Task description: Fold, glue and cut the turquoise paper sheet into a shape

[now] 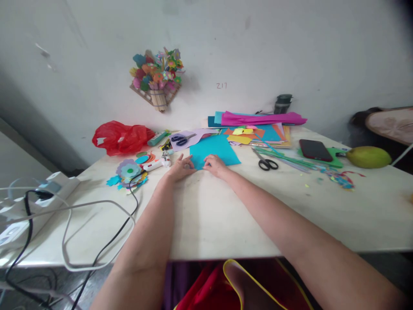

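A sheet of bright blue paper (215, 147) lies on the table in front of me. My left hand (182, 168) rests at its near left corner, fingers spread and the thumb touching the paper's edge. At the near edge, my right hand (215, 165) has its fingers curled together in a pinch on the paper. Left of my left hand lies a white glue gun (157, 164) with a black cord. Paper flower cutouts (129, 171) are piled beyond it. Black-handled scissors (267, 163) lie to the right of the paper.
Purple-handled scissors (182, 139) sit on lilac paper behind. At the back are a red plastic bag (122, 137) and stacked coloured sheets (263, 119). To the right are a phone (315, 150) and a yellow-green fruit (368, 157). Cables and a power strip (53, 196) occupy the left.
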`<state>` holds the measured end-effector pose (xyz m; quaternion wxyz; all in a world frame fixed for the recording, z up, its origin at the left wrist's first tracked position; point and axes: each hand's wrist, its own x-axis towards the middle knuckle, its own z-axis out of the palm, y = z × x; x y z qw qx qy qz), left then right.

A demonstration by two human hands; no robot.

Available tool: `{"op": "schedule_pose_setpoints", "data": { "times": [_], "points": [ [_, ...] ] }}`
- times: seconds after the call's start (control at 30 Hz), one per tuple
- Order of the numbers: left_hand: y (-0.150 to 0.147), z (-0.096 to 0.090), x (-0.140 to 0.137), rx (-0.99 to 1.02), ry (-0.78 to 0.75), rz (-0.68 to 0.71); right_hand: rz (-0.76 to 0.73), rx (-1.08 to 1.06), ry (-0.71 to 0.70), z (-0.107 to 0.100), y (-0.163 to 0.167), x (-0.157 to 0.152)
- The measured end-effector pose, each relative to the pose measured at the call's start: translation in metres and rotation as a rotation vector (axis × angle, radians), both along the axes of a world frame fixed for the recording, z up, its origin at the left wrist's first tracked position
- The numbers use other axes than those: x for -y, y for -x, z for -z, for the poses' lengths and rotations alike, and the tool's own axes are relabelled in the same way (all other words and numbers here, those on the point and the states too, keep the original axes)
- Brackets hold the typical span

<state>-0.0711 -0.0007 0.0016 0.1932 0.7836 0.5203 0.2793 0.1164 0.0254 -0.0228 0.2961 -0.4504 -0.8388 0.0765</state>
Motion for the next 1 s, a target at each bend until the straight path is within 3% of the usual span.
{"op": "schedule_pose_setpoints", "data": {
  "times": [0.5, 1.0],
  "points": [
    [0.003, 0.007, -0.004, 0.040, -0.045, 0.003, 0.011, 0.003, 0.053, -0.007, -0.001, 0.002],
    [-0.001, 0.002, -0.008, -0.287, -0.083, 0.084, 0.075, 0.160, 0.095, -0.011, 0.008, -0.003]
  ]
}}
